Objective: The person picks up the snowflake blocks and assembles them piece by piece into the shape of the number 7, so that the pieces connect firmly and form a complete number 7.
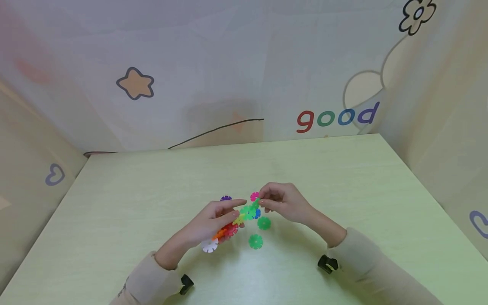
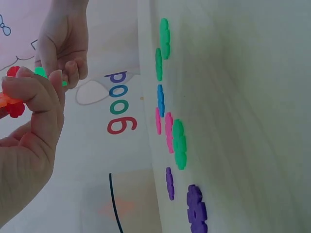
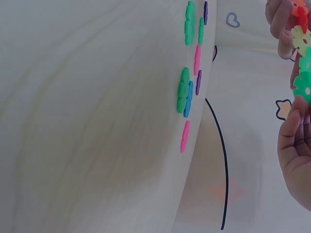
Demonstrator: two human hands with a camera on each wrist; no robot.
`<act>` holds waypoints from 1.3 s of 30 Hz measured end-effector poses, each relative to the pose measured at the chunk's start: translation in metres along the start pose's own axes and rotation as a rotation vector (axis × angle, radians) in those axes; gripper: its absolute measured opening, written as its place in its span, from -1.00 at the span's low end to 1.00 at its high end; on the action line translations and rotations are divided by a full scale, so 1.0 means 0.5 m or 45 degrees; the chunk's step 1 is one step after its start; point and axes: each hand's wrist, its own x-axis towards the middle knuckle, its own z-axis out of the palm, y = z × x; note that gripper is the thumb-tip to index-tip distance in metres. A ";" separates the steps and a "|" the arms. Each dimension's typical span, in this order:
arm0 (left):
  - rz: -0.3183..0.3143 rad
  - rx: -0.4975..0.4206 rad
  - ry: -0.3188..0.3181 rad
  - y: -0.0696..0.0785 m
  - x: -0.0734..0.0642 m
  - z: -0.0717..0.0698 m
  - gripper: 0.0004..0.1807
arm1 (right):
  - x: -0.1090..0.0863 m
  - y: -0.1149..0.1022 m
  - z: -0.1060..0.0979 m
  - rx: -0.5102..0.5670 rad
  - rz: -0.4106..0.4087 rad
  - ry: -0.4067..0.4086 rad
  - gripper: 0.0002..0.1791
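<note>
A chain of notched plastic snowflake discs (image 1: 248, 212) is held above the table, running from white through orange, red and yellow to green. My left hand (image 1: 213, 222) grips it around the middle, thumb near the yellow disc (image 3: 302, 40). At the chain's green end, my right hand (image 1: 284, 201) pinches a green disc (image 3: 302, 86) between thumb and fingers. That disc touches the neighbouring green one; whether their slots are joined I cannot tell. The white disc (image 1: 209, 245) hangs at the lower left end. Fingers hide part of the chain.
Loose discs lie on the pale wooden table (image 1: 152, 182) beneath and around the hands: green ones (image 1: 264, 223), (image 2: 179, 144) a blue disc (image 2: 161, 100), pink discs (image 2: 169, 132) and purple discs (image 2: 196, 209). A printed cloth (image 1: 213, 63) hangs behind the table and along its sides.
</note>
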 end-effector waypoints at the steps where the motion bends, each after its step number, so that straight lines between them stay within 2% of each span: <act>1: -0.003 0.013 0.005 -0.001 0.001 0.001 -0.54 | 0.002 0.001 0.001 -0.006 -0.005 -0.002 -0.91; 4: -0.010 0.008 0.025 -0.005 0.000 0.005 -0.52 | 0.008 0.002 0.004 -0.009 -0.015 -0.006 -0.91; 9: -0.054 -0.177 0.053 -0.012 -0.002 0.015 -0.52 | 0.020 0.001 0.011 0.001 -0.024 0.010 -0.90; 11: -0.062 -0.217 0.075 -0.012 -0.003 0.020 -0.54 | 0.023 -0.003 0.015 0.004 -0.023 0.020 -0.90; 18: -0.044 -0.241 0.123 -0.014 -0.004 0.029 -0.58 | 0.029 -0.008 0.023 0.056 0.003 0.038 -0.89; 23: -0.100 -0.293 0.193 -0.010 -0.005 0.035 -0.60 | 0.034 -0.010 0.027 0.083 0.027 0.075 -0.87; 28: -0.152 -0.272 0.278 -0.009 -0.002 0.040 -0.58 | 0.041 -0.016 0.033 0.158 0.126 0.120 -0.85; 35: -0.174 -0.364 0.288 -0.016 0.006 0.039 -0.58 | 0.049 -0.018 0.037 0.323 0.207 0.149 -0.87; 39: -0.187 -0.356 0.308 -0.018 0.008 0.039 -0.55 | 0.050 -0.016 0.042 0.370 0.235 0.150 -0.88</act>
